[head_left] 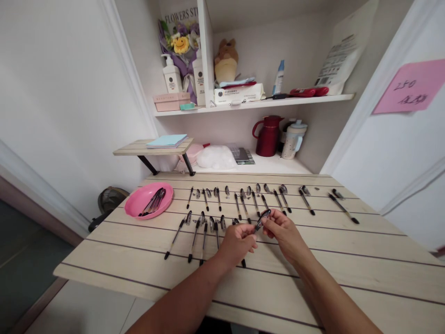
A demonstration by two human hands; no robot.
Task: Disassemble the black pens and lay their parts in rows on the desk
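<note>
A black pen cap (263, 218) with a clip is held between my two hands above the middle of the table. My right hand (283, 230) pinches it by its side with thumb and fingertips. My left hand (238, 241) is closed at its lower end, the fingers partly hiding what they grip. Around them lie uncapped black pens (306, 202), loose caps (188, 217) and tiny parts in two rough rows. One pen (244, 262) is mostly covered by my left hand. Several pens (154, 202) rest in a pink plate (131, 204) at the left.
A small raised stand (130, 147) with light-blue paper (167, 140) stands at the table's back left. Behind the wooden table (347, 260) are a clear plastic bag (216, 157), a red jug (268, 137) and a pale tumbler (292, 141). A shelf (278, 103) runs above them.
</note>
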